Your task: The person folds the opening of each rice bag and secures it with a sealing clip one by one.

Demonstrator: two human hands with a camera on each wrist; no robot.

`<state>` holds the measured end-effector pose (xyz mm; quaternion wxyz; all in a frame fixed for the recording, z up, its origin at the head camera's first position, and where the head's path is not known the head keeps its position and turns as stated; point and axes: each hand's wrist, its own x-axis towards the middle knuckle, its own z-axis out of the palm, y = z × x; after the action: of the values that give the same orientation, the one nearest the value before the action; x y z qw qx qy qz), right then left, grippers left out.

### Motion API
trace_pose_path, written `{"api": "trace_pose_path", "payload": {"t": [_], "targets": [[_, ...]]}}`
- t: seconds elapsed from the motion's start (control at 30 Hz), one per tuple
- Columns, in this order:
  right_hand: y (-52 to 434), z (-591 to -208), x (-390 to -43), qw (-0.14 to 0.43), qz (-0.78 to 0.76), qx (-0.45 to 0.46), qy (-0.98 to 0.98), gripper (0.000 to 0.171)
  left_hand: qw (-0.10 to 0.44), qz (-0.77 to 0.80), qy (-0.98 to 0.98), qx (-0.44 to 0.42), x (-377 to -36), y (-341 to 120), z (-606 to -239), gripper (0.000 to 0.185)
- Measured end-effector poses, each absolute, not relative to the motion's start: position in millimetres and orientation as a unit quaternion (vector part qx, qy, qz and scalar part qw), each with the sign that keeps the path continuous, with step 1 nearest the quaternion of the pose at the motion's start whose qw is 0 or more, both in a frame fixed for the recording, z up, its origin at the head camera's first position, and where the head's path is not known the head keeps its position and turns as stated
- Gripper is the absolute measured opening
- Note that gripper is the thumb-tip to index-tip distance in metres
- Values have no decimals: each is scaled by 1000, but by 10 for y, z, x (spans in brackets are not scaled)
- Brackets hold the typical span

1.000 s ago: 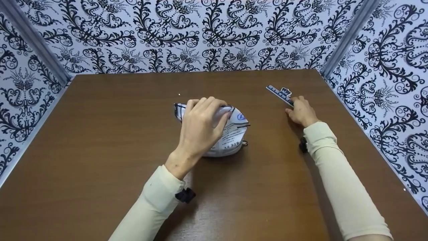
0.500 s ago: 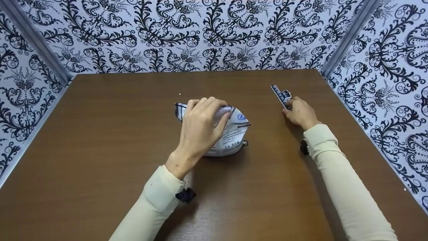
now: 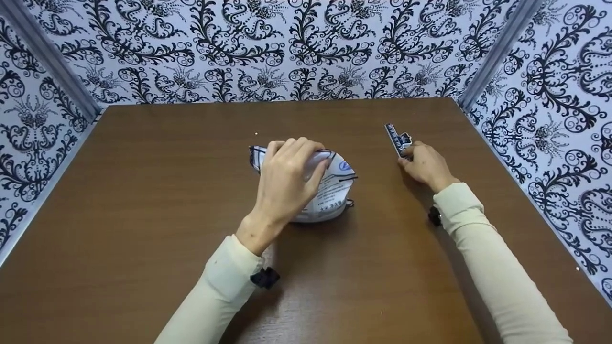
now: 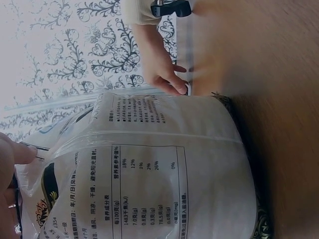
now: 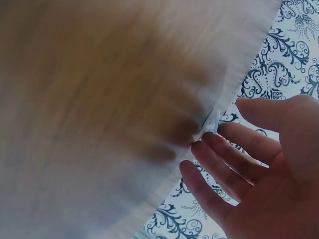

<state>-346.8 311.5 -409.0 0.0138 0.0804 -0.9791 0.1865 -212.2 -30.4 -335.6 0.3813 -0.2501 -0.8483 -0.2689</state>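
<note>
Left hand (image 3: 282, 186) gripping the top of a white bag (image 3: 332, 191), mid-table; right hand (image 3: 425, 165), fingers loosely extended, touching a keyboard-striped clip (image 3: 394, 139), far right! Brown tabletop (image 3: 158, 191) gleaming near, black-scrolled walls (image 3: 306, 48) left, right and far.

1. Bag (image 3: 332, 187): white, printed with black lettering (image 4: 149, 184), a blue mark (image 3: 345, 166) and dark edging.
2. Clip (image 3: 395, 140): dark and white, its strip barred like piano keys.
3. Worktop (image 3: 143, 200): brown with faint wood grain.
4. Walls (image 3: 239, 48): white, covered in black floral scrollwork.
5. Corner posts (image 3: 52, 57): grey.
6. Sleeves (image 3: 215, 282): plain cream.
7. Wrist cameras (image 3: 265, 278): black.
</note>
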Motion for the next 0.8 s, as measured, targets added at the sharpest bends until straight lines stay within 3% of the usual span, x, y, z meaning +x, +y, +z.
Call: {"api": "trace_pose_path", "payload": {"t": [0.3, 0.53, 0.8], "targets": [[3099, -4076, -3525, 28, 172, 53, -983, 36, 381, -261, -851, -249, -2130, -309, -3368, 15], [3125, -4102, -3635, 68, 169, 9, -983, 50, 378, -263, -852, -251, -2117, -315, -3382, 14], [3215, -4092, -3763, 51, 183, -15, -982, 53, 376, -264, -852, -251, -2118, -305, -3371, 15]]}}
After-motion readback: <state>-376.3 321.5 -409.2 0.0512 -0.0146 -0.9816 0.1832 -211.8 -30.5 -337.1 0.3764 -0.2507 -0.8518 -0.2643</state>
